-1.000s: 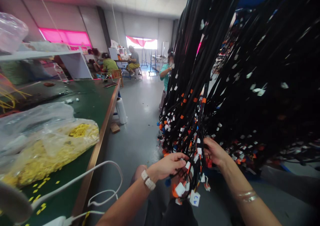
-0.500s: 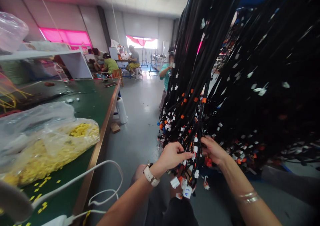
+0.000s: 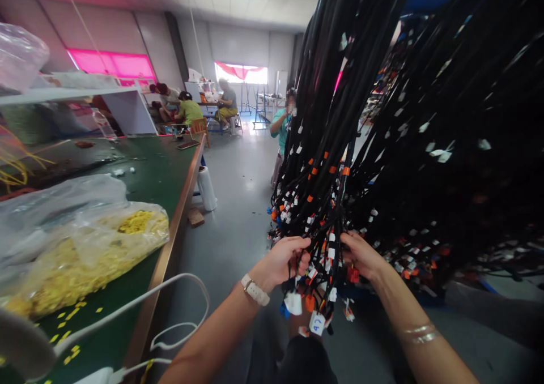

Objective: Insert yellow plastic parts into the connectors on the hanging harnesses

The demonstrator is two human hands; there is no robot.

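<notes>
A thick bundle of black wire harnesses (image 3: 335, 123) hangs in front of me, its lower ends carrying white tags and orange and blue connectors (image 3: 312, 307). My left hand (image 3: 283, 259) is closed round a few of the black wires near their lower ends. My right hand (image 3: 361, 255) grips the same strands from the right side, fingers curled into the bundle. A second, larger mass of black harnesses (image 3: 459, 146) hangs to the right.
A long green workbench (image 3: 157, 174) runs along the left with plastic bags of yellow parts (image 3: 85, 248) and a white cable (image 3: 140, 299). Several people sit at the far end; one person in a teal top (image 3: 281, 126) stands behind the harnesses. Grey floor lies between.
My left hand has risen and closed its fingers round the wires. The tagged ends below have lifted and shifted slightly left. My right hand has stayed almost still.
</notes>
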